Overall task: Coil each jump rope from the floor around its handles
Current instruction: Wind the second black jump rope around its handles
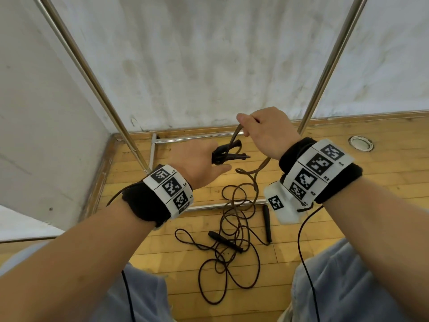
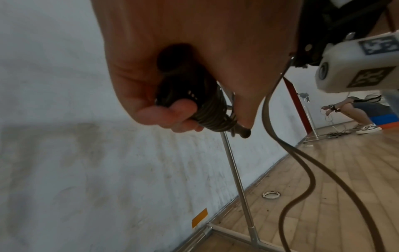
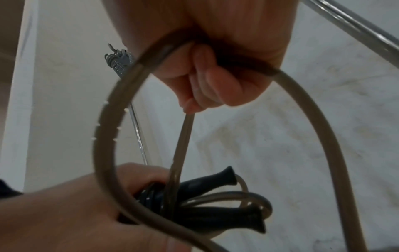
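Observation:
My left hand (image 1: 204,159) grips a pair of black jump-rope handles (image 1: 228,153) held together, with several turns of brown rope wound round them (image 2: 207,109). My right hand (image 1: 262,129) is raised above and right of them, pinching the same brown rope (image 3: 183,145). A loop of that rope (image 3: 103,136) hangs below its fist and trails down to the floor (image 1: 253,182). A second rope (image 1: 232,256) lies tangled on the wooden floor, its two black handles (image 1: 224,240) (image 1: 267,225) apart from each other.
A metal rack frame stands in the corner, with slanted poles (image 1: 92,73) (image 1: 329,63) and base bars (image 1: 197,137) on the wooden floor (image 1: 371,177). White walls (image 1: 209,54) close the corner. A round floor fitting (image 1: 361,143) sits right. Another person (image 2: 358,112) crouches far off.

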